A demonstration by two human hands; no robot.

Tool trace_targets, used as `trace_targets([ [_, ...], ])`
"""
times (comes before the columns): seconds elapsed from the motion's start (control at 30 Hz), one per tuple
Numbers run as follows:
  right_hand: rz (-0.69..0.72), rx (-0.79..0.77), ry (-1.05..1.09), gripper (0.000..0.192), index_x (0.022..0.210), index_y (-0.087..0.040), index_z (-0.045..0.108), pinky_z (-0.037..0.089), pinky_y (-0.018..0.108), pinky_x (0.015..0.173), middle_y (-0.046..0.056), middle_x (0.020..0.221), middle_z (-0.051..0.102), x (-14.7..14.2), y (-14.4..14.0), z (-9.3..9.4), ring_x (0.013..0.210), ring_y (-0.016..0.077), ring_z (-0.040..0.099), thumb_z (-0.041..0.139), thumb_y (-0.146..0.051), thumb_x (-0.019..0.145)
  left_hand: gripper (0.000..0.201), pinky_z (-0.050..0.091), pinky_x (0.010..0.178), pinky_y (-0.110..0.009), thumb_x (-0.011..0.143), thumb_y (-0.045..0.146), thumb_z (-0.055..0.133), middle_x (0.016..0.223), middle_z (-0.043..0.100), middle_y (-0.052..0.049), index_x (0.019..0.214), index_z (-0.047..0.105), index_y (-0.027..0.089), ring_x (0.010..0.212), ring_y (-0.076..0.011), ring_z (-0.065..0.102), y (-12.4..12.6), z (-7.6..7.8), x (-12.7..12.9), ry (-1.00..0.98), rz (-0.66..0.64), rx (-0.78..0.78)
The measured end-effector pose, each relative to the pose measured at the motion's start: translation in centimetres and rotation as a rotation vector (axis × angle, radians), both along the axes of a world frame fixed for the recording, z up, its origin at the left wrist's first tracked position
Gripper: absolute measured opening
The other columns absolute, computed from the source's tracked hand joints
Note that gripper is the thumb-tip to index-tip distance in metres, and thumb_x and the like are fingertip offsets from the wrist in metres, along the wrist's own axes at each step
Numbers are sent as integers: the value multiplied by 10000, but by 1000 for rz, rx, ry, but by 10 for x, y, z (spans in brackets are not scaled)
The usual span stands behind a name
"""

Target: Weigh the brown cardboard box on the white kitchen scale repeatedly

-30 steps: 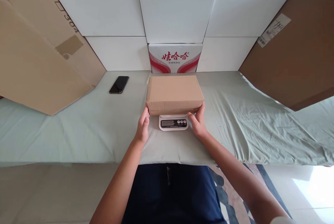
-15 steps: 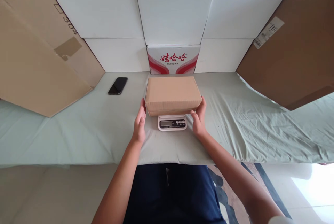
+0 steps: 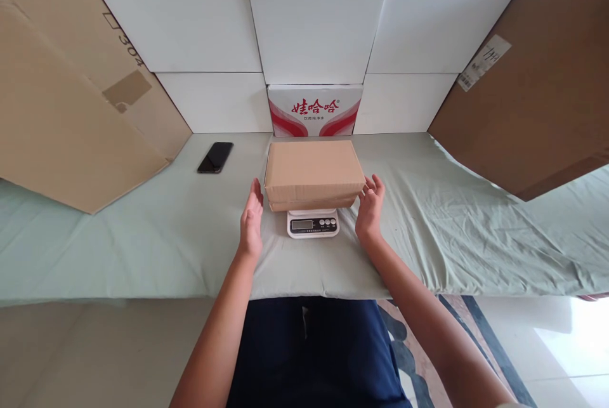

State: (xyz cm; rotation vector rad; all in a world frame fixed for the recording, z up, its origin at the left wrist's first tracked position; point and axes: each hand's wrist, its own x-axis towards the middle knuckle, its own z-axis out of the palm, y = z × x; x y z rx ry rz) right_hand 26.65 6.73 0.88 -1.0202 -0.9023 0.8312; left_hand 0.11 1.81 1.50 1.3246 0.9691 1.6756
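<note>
Head view, looking forward and down. Closed rectangular brown cardboard box (image 3: 313,170) resting flat on a small white digital kitchen scale (image 3: 313,223), scale front with dark display and 3 round buttons jutting out below the box's near edge. Box and scale at the middle of a table draped in a wrinkled pale green cloth (image 3: 143,236).

Left hand (image 3: 251,221) upright just beside the box's left end, palm turned inward, fingers spread and straight, holding nothing; a narrow gap visible between fingertips and cardboard. Right hand (image 3: 369,208) just beside the box's right end, palm facing the box, fingers loosely parted and slightly curled, holding nothing; whether the fingertips touch the box corner impossible to tell. Both forearms bare, reaching in from the bottom of the frame over dark blue trousers (image 3: 314,351).

Flat black smartphone (image 3: 216,157) lying face up on the cloth, well apart from the box, to the left and further back. Directly behind the box, a white carton with red printed characters and red curved stripes (image 3: 314,110), standing against a wall of plain white cartons (image 3: 200,27). Large tilted brown cardboard sheet marked 304 (image 3: 71,97) leaning at the left; big brown cardboard box with a white label (image 3: 528,97) tilted at the right. Patterned rug (image 3: 419,357) on the floor at lower right.
</note>
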Motion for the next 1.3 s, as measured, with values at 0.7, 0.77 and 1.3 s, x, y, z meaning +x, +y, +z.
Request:
trace_targets([
  [0.7,35,-101,178,336,1136,-320,574,471,374,988,10,1210,648,-4,5,2,1144,195,610,504,-459,839,714,251,1267,-389,928,681,423,1674,302,-7,1546,393,324,1567,-256,229,2,-4,2,-32,-17,-21],
  [0.77,38,-89,177,330,1127,-319,579,473,367,976,9,1202,653,-5,4,3,1137,195,613,506,-460,838,710,251,1266,-384,930,676,424,1674,302,-7,1547,392,324,1567,-253,232,2,-4,1,-34,-28,-24],
  [1.3,46,-20,16,374,1201,-321,553,490,428,992,44,1330,584,-7,-1,3,1214,241,565,472,-446,858,658,267,1264,-449,934,521,531,1630,398,-65,1530,435,257,1538,-304,305,2,-5,0,13,-32,-25],
])
